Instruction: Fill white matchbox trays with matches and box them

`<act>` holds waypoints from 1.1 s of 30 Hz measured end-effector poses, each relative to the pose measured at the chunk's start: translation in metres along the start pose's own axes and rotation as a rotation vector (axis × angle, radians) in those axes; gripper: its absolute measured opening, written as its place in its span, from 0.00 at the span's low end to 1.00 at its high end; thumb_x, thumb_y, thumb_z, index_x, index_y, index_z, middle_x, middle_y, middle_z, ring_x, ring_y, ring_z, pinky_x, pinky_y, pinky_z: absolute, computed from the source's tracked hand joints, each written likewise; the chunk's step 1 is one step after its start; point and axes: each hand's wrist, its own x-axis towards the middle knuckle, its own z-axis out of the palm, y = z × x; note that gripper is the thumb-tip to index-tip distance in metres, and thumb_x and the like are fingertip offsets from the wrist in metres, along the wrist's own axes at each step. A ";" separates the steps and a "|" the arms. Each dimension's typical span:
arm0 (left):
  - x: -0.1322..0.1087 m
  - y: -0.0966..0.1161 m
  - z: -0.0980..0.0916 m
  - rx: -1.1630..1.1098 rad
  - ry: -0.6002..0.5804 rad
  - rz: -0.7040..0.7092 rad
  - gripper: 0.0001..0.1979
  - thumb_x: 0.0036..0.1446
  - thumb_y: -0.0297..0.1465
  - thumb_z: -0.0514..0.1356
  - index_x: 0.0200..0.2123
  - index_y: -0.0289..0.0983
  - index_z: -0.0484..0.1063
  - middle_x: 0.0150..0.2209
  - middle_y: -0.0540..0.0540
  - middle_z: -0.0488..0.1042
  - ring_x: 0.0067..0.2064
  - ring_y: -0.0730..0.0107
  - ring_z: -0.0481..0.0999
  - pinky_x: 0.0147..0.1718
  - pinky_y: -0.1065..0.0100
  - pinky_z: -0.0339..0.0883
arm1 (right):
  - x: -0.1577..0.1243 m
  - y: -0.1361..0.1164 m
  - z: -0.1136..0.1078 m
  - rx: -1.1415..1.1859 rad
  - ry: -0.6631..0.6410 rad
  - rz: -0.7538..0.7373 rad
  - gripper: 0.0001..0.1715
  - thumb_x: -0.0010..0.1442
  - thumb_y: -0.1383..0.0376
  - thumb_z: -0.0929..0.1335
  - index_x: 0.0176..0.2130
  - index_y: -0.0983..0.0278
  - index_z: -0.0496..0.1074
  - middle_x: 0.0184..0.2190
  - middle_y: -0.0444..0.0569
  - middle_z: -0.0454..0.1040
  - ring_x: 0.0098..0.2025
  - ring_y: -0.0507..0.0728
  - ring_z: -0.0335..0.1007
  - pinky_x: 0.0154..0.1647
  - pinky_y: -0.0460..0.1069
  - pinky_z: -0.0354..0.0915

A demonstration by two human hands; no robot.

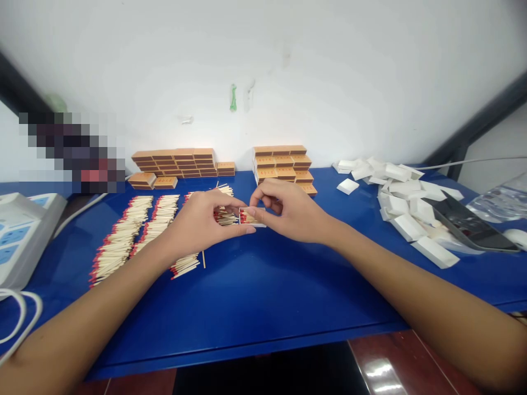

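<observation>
A small white matchbox tray (260, 224) with red-headed matches (247, 215) in it is held just above the blue table. My left hand (206, 219) curls around the tray's left end, fingers behind and thumb in front. At the right end, my right hand (290, 211) grips the tray between thumb and bent fingers; some fingertips are hidden. Loose matches (225, 216) show behind and beneath my left hand. Rows of matches (123, 236) lie to the left, their red heads facing left.
Orange matchboxes are stacked against the wall in a left stack (177, 162) and a stepped right stack (284, 162). White empty trays (397, 192) pile up at the right, beside a dark phone (473, 219) and clear plastic (502, 200). A power strip (24, 236) with cables sits at far left.
</observation>
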 end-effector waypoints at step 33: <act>0.001 -0.004 -0.004 0.012 0.039 -0.028 0.24 0.50 0.52 0.76 0.45 0.43 0.86 0.39 0.47 0.84 0.38 0.63 0.80 0.35 0.64 0.67 | 0.002 0.008 -0.008 -0.058 -0.078 -0.057 0.05 0.65 0.64 0.74 0.37 0.62 0.78 0.31 0.42 0.65 0.32 0.51 0.59 0.35 0.49 0.56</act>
